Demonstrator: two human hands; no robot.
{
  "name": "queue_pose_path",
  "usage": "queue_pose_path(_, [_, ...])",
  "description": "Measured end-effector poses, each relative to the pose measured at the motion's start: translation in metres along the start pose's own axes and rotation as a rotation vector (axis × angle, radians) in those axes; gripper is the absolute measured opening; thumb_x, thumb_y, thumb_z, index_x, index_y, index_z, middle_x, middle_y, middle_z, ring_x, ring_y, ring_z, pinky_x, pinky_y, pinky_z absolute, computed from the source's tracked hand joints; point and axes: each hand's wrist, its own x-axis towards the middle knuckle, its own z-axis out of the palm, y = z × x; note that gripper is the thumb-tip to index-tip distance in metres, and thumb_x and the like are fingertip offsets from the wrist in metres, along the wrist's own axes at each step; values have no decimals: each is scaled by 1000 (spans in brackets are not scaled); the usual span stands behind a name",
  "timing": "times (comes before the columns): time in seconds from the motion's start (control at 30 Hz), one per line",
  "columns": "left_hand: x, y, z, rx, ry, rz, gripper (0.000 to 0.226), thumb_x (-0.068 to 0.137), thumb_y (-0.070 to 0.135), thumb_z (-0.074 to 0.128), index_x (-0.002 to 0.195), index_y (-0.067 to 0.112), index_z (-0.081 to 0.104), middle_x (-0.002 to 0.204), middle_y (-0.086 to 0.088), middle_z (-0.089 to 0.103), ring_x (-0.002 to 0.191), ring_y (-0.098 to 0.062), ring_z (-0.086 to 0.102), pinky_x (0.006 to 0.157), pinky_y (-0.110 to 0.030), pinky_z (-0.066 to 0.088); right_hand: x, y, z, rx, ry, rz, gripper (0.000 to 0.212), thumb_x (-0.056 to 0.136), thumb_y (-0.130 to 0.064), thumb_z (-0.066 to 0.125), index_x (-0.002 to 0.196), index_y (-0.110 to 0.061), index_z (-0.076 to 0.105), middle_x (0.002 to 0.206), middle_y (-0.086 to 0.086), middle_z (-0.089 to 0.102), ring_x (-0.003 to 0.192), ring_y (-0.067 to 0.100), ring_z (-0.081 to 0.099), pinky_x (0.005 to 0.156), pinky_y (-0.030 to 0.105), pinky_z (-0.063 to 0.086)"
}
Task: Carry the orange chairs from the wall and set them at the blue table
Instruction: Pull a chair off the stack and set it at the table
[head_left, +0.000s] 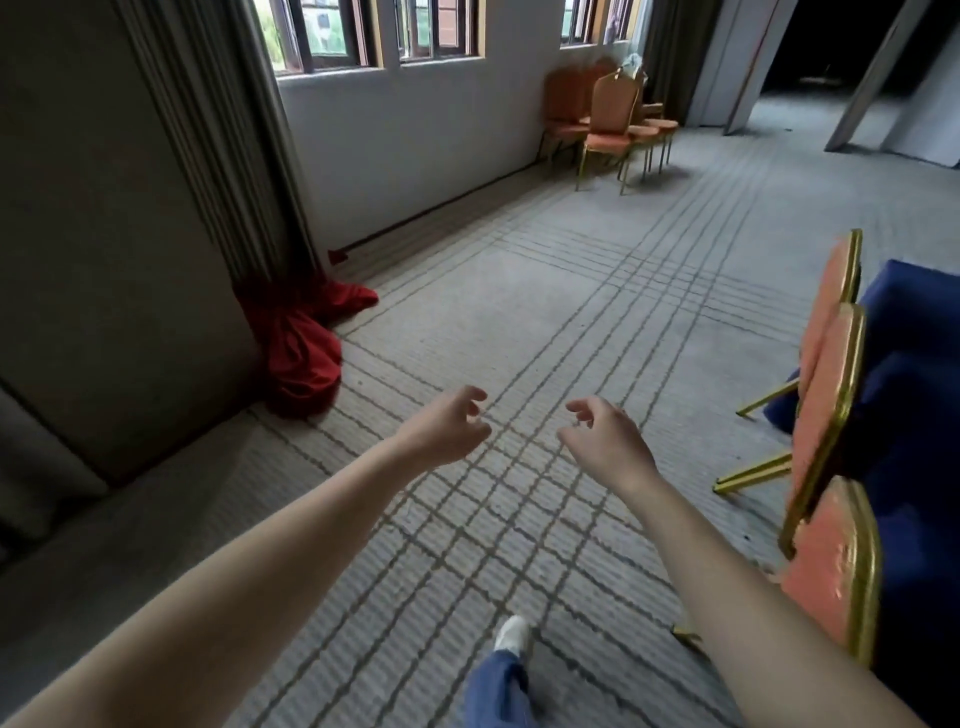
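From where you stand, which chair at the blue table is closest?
The bottom chair, beside the right forearm; the other two stand farther along the blue table.

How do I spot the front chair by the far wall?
Follow the white wall under the dark-framed windows to the far corner, where orange padded chairs with gold metal frames cluster. The front chair alone shows its whole tall back; its neighbours' backs are partly hidden.
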Motion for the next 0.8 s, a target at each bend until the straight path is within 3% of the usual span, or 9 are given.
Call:
queue_pose_path(0.33, [290,43,-42,-134,41,8,53,87,23,62,136,18,44,127,-5,55,112,-24,57,97,-45,48,275,-19,-60,21,72,-25,42,89,-30,57,129,-19,54,127,4,55,113,20,54,91,36,47])
queue_pose_path(0.5, [411,56,-50,-60,37,40,45,85,26,63,129,18,53,125,-1,57,111,-19,57,99,-40,46,390,-12,-79,-3,77,12,41,89,-31,56,129,-21,53,129,3,53,115,20,53,90,35,47])
queue_pose_path(0.8, [668,76,-75,-105,30,58,48,89,21,62,135,15,48,129,-3,56,114,-19,55,99,-36,45,644,-9,-100,-19,89,24,47,90,-31,57,135,-20,48,138,4,43,120,22,50,93,38,46])
